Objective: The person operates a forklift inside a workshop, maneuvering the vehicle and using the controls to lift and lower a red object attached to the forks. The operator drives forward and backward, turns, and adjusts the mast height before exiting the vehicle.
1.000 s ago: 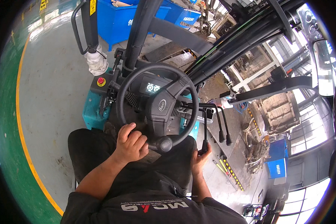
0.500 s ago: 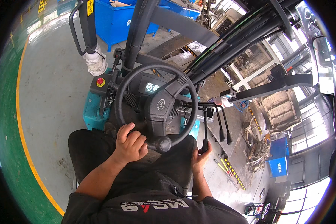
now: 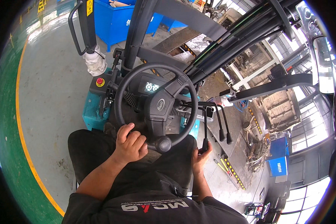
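My left hand (image 3: 130, 145) is wrapped over the lower left rim of a black steering wheel (image 3: 118, 100), beside its round spinner knob (image 3: 163, 143). To the right of the wheel, my right hand (image 3: 201, 156) is closed round the black grip of the nearest control lever (image 3: 205, 127), fingers and thumb on either side of it. Two more bent levers (image 3: 221, 123) with black knobs stand just to its right, untouched. Behind the wheel a small lit display (image 3: 151, 87) shows on the dash of this forklift.
Ahead rises the forklift's dark mast (image 3: 212, 54) with its crosspiece (image 3: 190, 16). A red stop button (image 3: 100, 81) sits at the left. Beyond are a blue bin (image 3: 112, 24), scrap vehicle parts (image 3: 282, 112) and yellow-black striped bars (image 3: 235, 175). A mirror (image 3: 323, 65) hangs at the right.
The mast's crosspieces have shifted slightly toward the top of the picture, baring more of the ground between them. Both hands, the wheel and the levers look the same.
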{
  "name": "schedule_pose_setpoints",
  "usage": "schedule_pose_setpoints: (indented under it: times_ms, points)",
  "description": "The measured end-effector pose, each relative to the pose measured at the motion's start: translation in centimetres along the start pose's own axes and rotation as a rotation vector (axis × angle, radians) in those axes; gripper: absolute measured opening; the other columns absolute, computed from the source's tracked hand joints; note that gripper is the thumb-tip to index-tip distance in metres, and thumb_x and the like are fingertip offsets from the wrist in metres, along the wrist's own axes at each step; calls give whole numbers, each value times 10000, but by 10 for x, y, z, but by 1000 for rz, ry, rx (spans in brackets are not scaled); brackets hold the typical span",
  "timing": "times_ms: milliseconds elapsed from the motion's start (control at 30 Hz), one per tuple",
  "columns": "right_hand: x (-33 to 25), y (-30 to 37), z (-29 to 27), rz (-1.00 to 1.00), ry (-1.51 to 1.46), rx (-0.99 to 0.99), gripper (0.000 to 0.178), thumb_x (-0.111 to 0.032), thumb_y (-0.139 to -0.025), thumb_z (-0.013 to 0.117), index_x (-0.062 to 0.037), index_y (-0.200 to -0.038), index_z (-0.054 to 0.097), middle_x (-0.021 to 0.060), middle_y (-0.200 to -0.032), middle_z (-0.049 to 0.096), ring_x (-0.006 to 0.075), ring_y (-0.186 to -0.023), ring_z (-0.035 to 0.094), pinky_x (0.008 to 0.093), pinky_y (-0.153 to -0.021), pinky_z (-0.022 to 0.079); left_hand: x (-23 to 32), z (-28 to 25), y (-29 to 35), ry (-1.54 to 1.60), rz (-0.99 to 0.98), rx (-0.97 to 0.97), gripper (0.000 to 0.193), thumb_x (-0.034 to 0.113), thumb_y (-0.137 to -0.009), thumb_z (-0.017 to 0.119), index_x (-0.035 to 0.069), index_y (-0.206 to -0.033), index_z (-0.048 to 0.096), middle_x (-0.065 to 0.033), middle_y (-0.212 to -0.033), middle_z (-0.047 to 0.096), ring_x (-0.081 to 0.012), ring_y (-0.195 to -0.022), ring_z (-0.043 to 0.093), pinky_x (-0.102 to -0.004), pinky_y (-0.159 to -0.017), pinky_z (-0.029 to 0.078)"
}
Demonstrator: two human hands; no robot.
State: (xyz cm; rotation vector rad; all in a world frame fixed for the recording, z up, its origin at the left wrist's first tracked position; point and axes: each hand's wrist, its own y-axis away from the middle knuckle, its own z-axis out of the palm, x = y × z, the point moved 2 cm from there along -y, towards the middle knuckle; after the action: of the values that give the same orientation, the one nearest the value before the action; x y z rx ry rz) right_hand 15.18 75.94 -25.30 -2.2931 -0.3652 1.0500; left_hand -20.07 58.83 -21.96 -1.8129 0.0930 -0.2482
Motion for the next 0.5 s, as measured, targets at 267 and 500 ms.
schedule_pose_setpoints:
  times_ms: [267,500]
  points:
    - [2,-2,0,-19,7,7,718,-73,-943,730,-63,-1564,370,145,-881,679,259,-723,670,424,-699,555,2,0,-1,-9,-1,-2,289,335,-986,571,108,-877,714,-75,-987,615,-344,-1387,466,-500,-1098,486]
    - [-2,-1,-1,-57,25,31,732,-72,-938,735,-62,-1570,366,136,-832,667,257,-698,664,426,-686,554,2,2,3,-13,-4,-8,291,337,-991,566,114,-882,717,-70,-990,612,-344,-1386,468,-499,-1097,484]
